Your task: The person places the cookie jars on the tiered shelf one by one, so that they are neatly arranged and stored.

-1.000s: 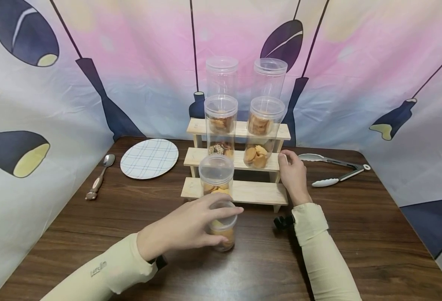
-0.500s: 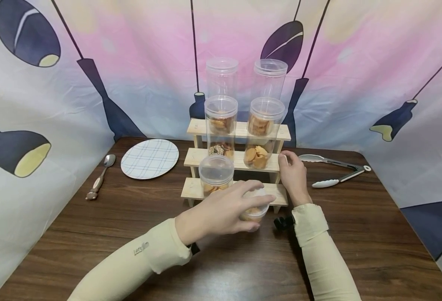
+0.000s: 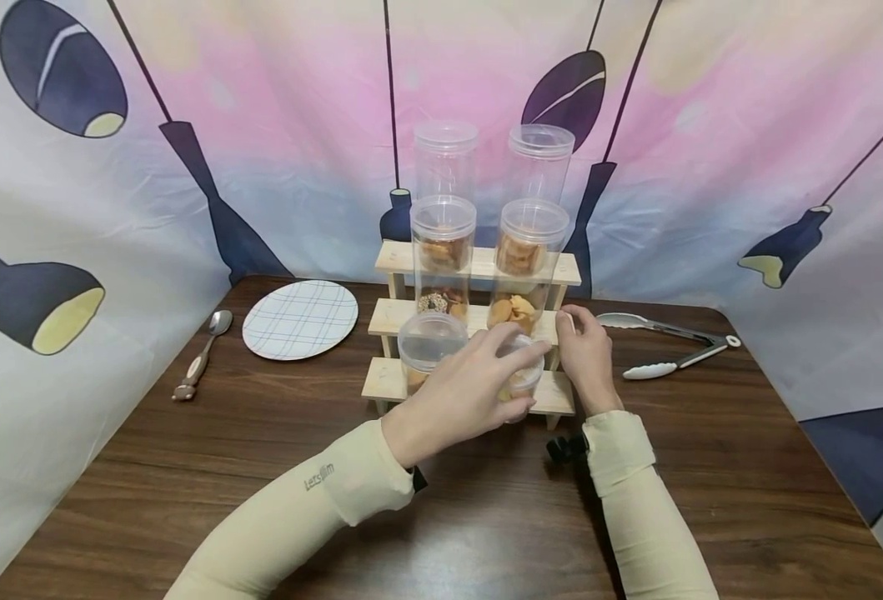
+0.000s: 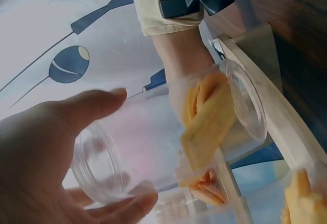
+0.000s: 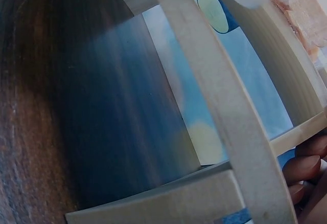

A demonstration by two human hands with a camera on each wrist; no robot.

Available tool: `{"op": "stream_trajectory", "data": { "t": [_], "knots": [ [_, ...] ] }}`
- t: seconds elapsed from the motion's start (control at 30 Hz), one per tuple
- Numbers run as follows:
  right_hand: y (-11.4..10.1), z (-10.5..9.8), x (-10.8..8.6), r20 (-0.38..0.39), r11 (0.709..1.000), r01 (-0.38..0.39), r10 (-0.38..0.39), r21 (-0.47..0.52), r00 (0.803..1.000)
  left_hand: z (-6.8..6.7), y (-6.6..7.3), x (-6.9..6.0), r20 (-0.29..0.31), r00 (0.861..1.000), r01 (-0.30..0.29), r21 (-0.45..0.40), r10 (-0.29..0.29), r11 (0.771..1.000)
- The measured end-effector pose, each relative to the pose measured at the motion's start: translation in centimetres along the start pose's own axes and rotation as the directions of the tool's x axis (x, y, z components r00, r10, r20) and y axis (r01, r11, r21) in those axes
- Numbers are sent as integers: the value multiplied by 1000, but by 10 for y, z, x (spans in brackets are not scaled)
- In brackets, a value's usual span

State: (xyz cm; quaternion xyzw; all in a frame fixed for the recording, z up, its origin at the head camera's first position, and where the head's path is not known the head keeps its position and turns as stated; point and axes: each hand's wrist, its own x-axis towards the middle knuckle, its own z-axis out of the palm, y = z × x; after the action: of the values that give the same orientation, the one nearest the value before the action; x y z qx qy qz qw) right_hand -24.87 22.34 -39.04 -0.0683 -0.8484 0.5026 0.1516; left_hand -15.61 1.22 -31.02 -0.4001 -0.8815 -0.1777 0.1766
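My left hand [image 3: 462,393] grips a clear plastic jar [image 4: 145,137] around its lid end, with thumb and fingers on opposite sides. Yellow cookies [image 4: 209,124] lie near the jar's base. It is at the right part of the lowest shelf on a three-step wooden stand [image 3: 384,379]; whether its base touches the wood I cannot tell. My right hand [image 3: 587,358] holds the stand's right side at the middle step, fingers [image 5: 301,170] curled at the wooden edge. Another jar [image 3: 432,337] stands on the lowest shelf's left, partly behind my left hand.
Several lidded jars stand on the upper steps, including a left middle jar [image 3: 444,221] and a right middle jar [image 3: 534,221]. A checked plate [image 3: 300,320] and a spoon [image 3: 203,354] lie left on the brown table [image 3: 479,533]. White-tipped tongs [image 3: 681,342] lie right.
My left hand has carried the cookie jar from the table in front of the stand rightward and up to the lowest shelf's right part. My right hand stays at the stand's side.
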Motion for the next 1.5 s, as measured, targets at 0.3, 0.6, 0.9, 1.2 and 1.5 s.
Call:
{"op": "stream_trajectory", "data": {
  "t": [0.3, 0.6, 0.9, 1.2, 1.5],
  "knots": [
    [-1, 0, 0, 0, 1000, -9, 9, -2, 1000, 10, 5, 14, -27, 995, 99, 124, -96, 987],
    [-2, -1, 0, 13, 999, -34, 34, -9, 999, 19, 5, 24, -7, 990, 142, 149, -143, 979],
    [0, 1, 2, -6, 1000, -21, 21, -21, 1000, 24, 11, 29, -14, 964, 265, 146, -266, 953],
    [-1, 3, 1, -23, 1000, 1, -2, -25, 1000, 26, 15, 31, -29, 934, 357, 155, -357, 921],
    [-2, 1, 0, -25, 1000, 6, -6, -4, 1000, 28, 15, 32, -39, 931, 364, 149, -363, 919]
  ]
}}
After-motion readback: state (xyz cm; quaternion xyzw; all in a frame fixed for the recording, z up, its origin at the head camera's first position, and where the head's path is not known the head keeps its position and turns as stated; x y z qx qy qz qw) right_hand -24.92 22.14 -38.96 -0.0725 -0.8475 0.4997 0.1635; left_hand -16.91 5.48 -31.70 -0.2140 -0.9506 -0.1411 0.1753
